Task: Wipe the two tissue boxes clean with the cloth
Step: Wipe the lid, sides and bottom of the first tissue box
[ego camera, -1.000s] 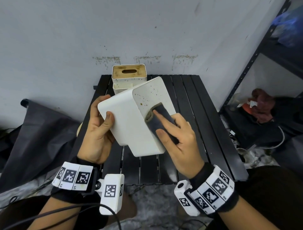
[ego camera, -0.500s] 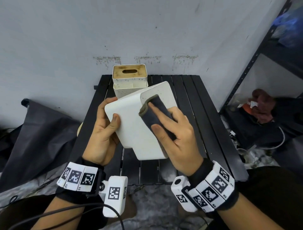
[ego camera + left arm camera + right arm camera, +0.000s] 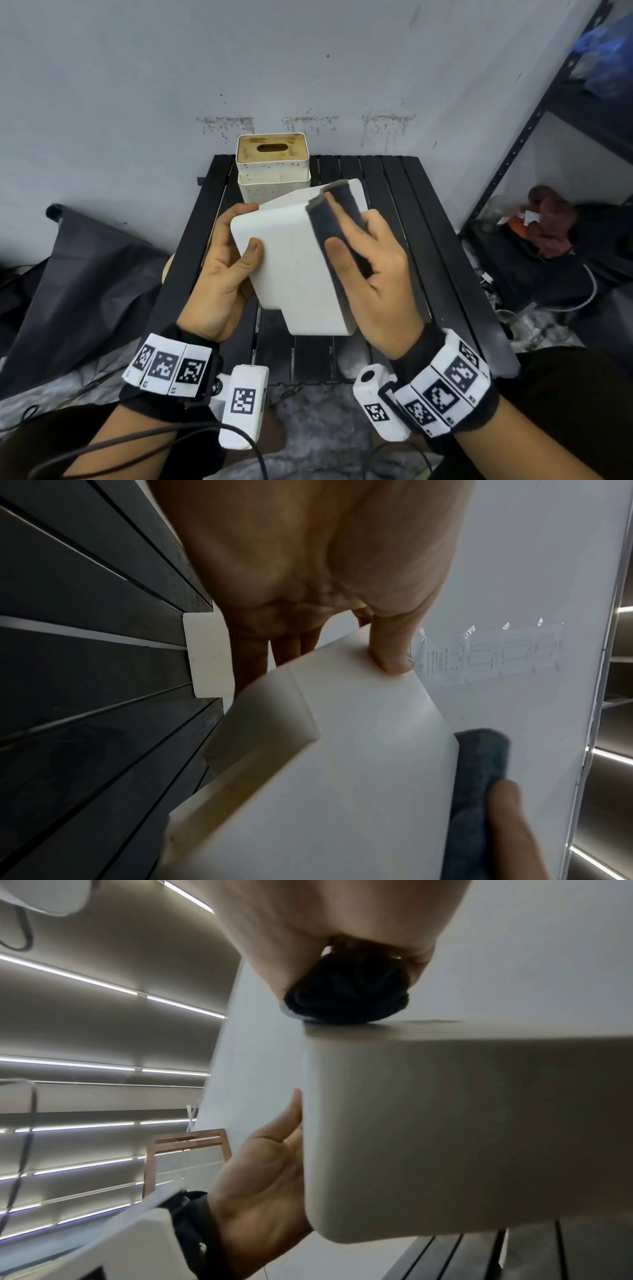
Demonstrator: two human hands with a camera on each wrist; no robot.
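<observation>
My left hand [image 3: 241,236] grips a white tissue box [image 3: 294,270] by its left end and holds it tilted above the table. Its thumb [image 3: 390,656] lies on the near face. My right hand [image 3: 346,224] holds a folded dark grey cloth [image 3: 325,222] over the box's upper right edge, thumb on the near face and fingers on the right face. The cloth [image 3: 346,996] bunches under that palm. The second tissue box [image 3: 272,168], white with dark specks and a stained wooden lid, stands at the table's back edge.
The black slatted table [image 3: 411,212] stands against a pale wall. A dark metal shelf rack [image 3: 534,120] rises on the right with clutter on the floor beneath. A dark bag [image 3: 85,267] lies at the left.
The box has turned so its speckled face points right, away from me. The cloth has slid up that face to the far upper edge.
</observation>
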